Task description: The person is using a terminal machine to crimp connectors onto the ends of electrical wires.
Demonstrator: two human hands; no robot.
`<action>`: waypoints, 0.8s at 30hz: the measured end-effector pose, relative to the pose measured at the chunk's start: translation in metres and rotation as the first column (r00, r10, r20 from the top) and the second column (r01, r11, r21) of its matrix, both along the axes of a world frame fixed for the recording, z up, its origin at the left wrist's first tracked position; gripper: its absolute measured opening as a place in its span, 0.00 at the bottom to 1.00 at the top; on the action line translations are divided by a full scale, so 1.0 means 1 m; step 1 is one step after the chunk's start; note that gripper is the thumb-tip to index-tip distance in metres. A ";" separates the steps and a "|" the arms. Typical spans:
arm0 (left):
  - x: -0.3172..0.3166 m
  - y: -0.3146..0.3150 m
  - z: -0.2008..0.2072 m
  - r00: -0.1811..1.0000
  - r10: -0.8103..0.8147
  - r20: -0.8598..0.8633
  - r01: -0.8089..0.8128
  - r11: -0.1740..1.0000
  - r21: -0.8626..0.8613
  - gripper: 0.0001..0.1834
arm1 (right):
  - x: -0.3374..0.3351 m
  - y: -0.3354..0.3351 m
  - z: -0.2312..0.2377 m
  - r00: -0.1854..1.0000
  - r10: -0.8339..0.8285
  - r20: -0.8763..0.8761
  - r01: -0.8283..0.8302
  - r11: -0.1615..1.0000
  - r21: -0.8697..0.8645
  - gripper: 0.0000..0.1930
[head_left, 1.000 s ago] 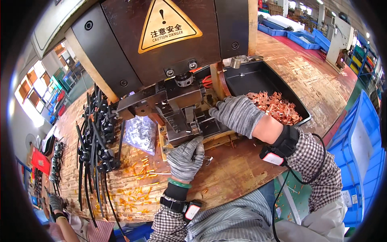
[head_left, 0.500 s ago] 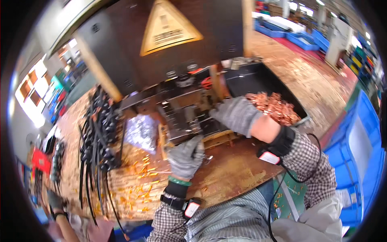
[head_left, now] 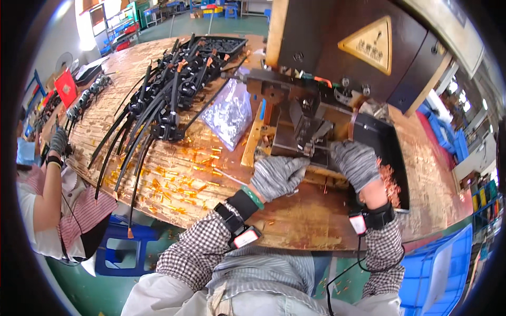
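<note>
My left hand (head_left: 276, 176), in a grey knitted glove, is closed at the front edge of a dark metal bench machine (head_left: 295, 138). Below its fingertips shows a small shiny piece (head_left: 290, 194), too small to name. My right hand (head_left: 358, 164), gloved alike, has its fingers curled at the right side of the machine's tooling; what they hold, if anything, is hidden. Thin metal parts (head_left: 320, 147) of the tooling lie between the two hands. Right of my right hand, copper-coloured small pieces (head_left: 389, 184) are heaped in a black tray (head_left: 398, 142).
Black cables with connectors (head_left: 168, 95) are piled left on the wooden table (head_left: 221, 192), beside a clear plastic bag (head_left: 229, 113). Orange-yellow scraps (head_left: 179, 189) lie scattered there. A dark machine guard (head_left: 327, 47) with a yellow warning triangle rises behind. Far left, a co-worker's gloved hand (head_left: 59, 141) handles cables.
My view has swung left, bringing more of the cable pile and the co-worker into sight. My right hand has drawn back from over the tooling to its right side. My left hand stays closed.
</note>
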State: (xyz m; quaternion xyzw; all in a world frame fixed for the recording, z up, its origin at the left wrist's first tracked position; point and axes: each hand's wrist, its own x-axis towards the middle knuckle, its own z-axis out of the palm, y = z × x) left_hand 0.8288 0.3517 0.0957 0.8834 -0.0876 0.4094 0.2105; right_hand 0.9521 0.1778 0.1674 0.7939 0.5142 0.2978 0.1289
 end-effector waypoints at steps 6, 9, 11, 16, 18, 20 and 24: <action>-0.001 -0.004 -0.001 0.999 -0.044 0.005 0.044 0.998 -0.050 0.12 | -0.013 -0.005 0.011 0.988 -0.070 -0.136 0.058 0.995 -0.085 0.11; -0.002 -0.005 0.002 0.999 -0.043 0.001 0.043 0.998 -0.045 0.12 | -0.016 -0.004 0.016 0.989 -0.026 -0.145 0.025 1.000 -0.009 0.11; -0.002 -0.005 0.003 0.999 -0.038 0.023 0.039 0.999 -0.027 0.12 | -0.019 -0.001 0.022 0.980 -0.055 -0.193 0.059 0.998 0.016 0.12; -0.007 -0.007 0.012 0.999 -0.008 -0.048 0.008 1.000 0.000 0.10 | -0.012 -0.008 0.017 0.988 -0.082 -0.133 0.071 0.993 -0.091 0.13; -0.005 -0.004 0.008 0.999 -0.049 -0.002 0.050 0.999 0.020 0.10 | -0.011 -0.008 0.013 0.994 0.016 -0.109 -0.024 0.997 -0.073 0.14; -0.004 -0.003 0.008 0.998 -0.035 -0.057 0.032 0.998 -0.054 0.10 | -0.012 -0.005 0.015 0.990 -0.037 -0.134 0.027 0.997 -0.074 0.14; -0.006 0.002 0.006 0.996 -0.059 -0.066 0.054 0.996 -0.075 0.10 | -0.013 -0.004 0.011 0.982 0.007 -0.188 0.002 0.999 0.048 0.13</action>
